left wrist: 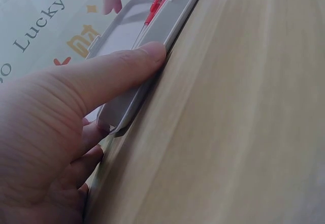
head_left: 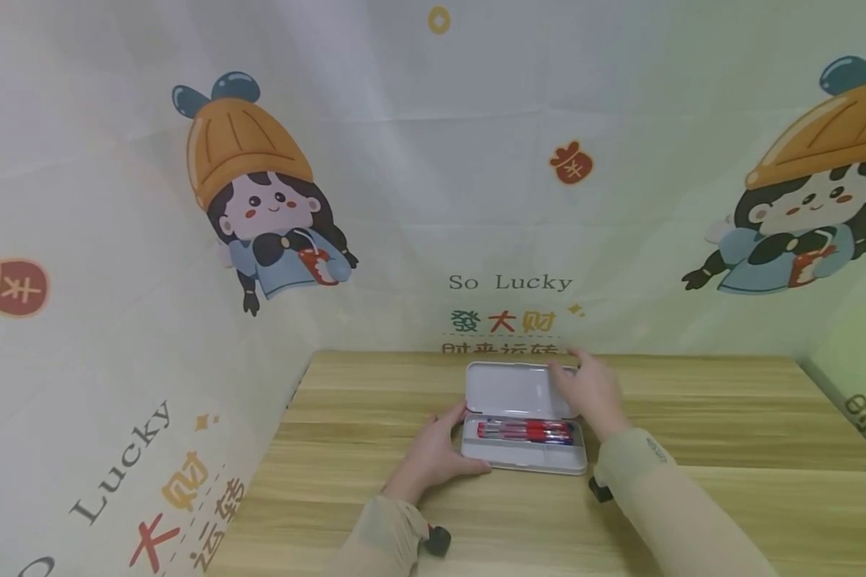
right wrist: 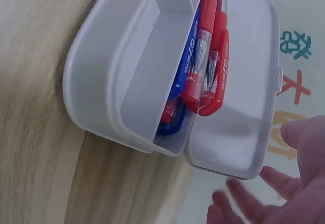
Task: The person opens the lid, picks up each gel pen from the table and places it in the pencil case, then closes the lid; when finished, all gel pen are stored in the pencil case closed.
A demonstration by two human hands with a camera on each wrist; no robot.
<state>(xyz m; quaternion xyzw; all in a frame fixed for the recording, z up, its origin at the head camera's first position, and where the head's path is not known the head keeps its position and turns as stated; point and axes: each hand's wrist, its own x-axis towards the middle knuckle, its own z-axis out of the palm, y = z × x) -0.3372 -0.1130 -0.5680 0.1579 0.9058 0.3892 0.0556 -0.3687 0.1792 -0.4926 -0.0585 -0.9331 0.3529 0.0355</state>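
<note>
A white pencil case (head_left: 508, 459) lies on the table with its lid (head_left: 505, 389) swung back. Several red and blue gel pens (right wrist: 203, 56) lie in its rear compartment; the front compartment (right wrist: 144, 76) shows bare white. With the thumb along the front wall and the fingers round the left end, my left hand (head_left: 433, 453) grips the case. In the left wrist view those fingers are partly hidden behind it. My right hand (head_left: 595, 393) is at the lid's right edge, its fingers spread and loosely bent, holding nothing.
The wood-grain table (head_left: 375, 401) runs back to a printed cloth (head_left: 397, 200) with cartoon figures and lettering. The cloth also rises along the left and right sides. Dark wrist devices (head_left: 437, 540) show at both cuffs.
</note>
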